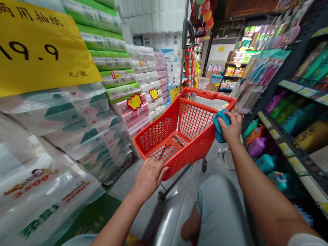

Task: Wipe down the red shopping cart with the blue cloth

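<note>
Left of the red shopping cart [159,128], shrink-wrapped packs of toilet paper [64,116] rise in tall stacks beneath a yellow price sign [43,44]. On the cart's near rim, the left hand [150,176] lies palm down with its fingers curled over the plastic edge, a light hold that keeps the wrist easy. Further along the right rim, the right hand [229,127] is clamped on a bunched blue cloth [218,131], pressing it against the plastic while part of it hangs outside the basket. Set well apart, the two hands steady the cart from both sides. Right of the cart, a shelf [287,150] carries coloured plastic bottles [266,163].
</note>
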Action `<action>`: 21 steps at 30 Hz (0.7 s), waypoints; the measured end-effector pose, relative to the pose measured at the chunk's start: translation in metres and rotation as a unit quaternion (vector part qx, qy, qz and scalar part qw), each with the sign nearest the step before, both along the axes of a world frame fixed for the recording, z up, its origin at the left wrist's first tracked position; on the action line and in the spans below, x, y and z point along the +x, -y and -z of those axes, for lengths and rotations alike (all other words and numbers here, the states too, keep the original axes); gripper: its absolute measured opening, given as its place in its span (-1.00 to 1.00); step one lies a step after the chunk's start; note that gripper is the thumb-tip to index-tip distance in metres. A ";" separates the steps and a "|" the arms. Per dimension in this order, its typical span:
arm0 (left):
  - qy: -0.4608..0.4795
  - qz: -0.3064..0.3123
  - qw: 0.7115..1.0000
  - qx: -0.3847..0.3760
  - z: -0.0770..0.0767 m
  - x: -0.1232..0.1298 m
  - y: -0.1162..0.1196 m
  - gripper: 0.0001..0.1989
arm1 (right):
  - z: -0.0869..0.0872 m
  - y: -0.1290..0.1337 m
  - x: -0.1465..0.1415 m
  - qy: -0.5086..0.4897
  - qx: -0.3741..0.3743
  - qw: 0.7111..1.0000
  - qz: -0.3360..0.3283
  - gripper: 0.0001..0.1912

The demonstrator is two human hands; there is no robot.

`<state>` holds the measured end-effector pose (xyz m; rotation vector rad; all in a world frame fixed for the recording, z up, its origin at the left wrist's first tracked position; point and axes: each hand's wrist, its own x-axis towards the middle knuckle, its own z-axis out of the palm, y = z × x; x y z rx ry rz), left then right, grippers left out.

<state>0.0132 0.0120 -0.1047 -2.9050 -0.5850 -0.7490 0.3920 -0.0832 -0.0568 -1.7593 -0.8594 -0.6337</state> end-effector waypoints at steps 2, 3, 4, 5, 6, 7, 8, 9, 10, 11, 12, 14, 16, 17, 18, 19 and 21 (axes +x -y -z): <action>0.016 0.006 1.000 -0.008 -0.002 -0.006 0.002 -0.64 | 0.003 -0.013 0.005 0.011 -0.017 1.000 -0.020 -0.59; 0.023 0.006 1.000 -0.012 -0.004 -0.010 0.003 -0.63 | 0.007 -0.018 0.001 0.017 -0.022 0.999 -0.025 -0.61; 0.028 0.006 0.999 -0.014 -0.005 -0.013 0.005 -0.64 | 0.012 -0.021 -0.007 0.023 -0.024 0.999 -0.028 -0.62; 0.031 0.004 0.999 -0.016 -0.007 -0.016 0.007 -0.65 | 0.018 -0.023 -0.018 0.028 -0.024 0.999 -0.030 -0.63; 0.033 0.001 0.999 -0.016 -0.008 -0.019 0.010 -0.66 | 0.025 -0.024 -0.032 0.030 -0.021 0.999 -0.034 -0.63; 0.033 -0.004 0.999 -0.015 -0.009 -0.021 0.013 -0.68 | 0.032 -0.025 -0.049 0.030 -0.018 0.999 -0.040 -0.64; 0.032 -0.010 0.999 -0.015 -0.010 -0.023 0.016 -0.69 | 0.038 -0.024 -0.067 0.027 -0.015 0.998 -0.052 -0.64; 0.030 -0.018 0.999 -0.016 -0.011 -0.026 0.020 -0.69 | 0.045 -0.023 -0.087 0.018 -0.010 0.998 -0.067 -0.64; 0.028 -0.027 0.999 -0.018 -0.011 -0.028 0.025 -0.69 | 0.050 -0.022 -0.107 0.005 -0.006 0.997 -0.082 -0.64; 0.027 -0.037 0.999 -0.021 -0.011 -0.031 0.029 -0.69 | 0.054 -0.020 -0.127 -0.012 -0.006 0.995 -0.102 -0.63; 0.026 -0.048 0.998 -0.024 -0.011 -0.033 0.033 -0.68 | 0.058 -0.018 -0.148 -0.028 -0.006 0.992 -0.121 -0.64; 0.027 -0.066 0.997 -0.024 -0.012 -0.039 0.040 -0.68 | 0.063 -0.013 -0.187 -0.055 -0.005 0.985 -0.162 -0.64; 0.024 -0.085 0.996 -0.012 -0.013 -0.046 0.046 -0.68 | 0.065 -0.005 -0.222 -0.075 -0.005 0.975 -0.208 -0.64; 0.020 -0.094 0.995 -0.003 -0.015 -0.049 0.049 -0.67 | 0.065 0.000 -0.238 -0.081 -0.007 0.968 -0.236 -0.63; 0.012 -0.101 0.995 0.006 -0.016 -0.052 0.050 -0.66 | 0.066 0.004 -0.252 -0.084 -0.010 0.960 -0.265 -0.62; 0.003 -0.107 0.994 0.017 -0.018 -0.054 0.051 -0.66 | 0.067 0.009 -0.264 -0.085 -0.014 0.952 -0.294 -0.60; -0.019 -0.105 0.994 0.030 -0.021 -0.058 0.052 -0.66 | 0.071 0.014 -0.282 -0.081 -0.014 0.937 -0.339 -0.57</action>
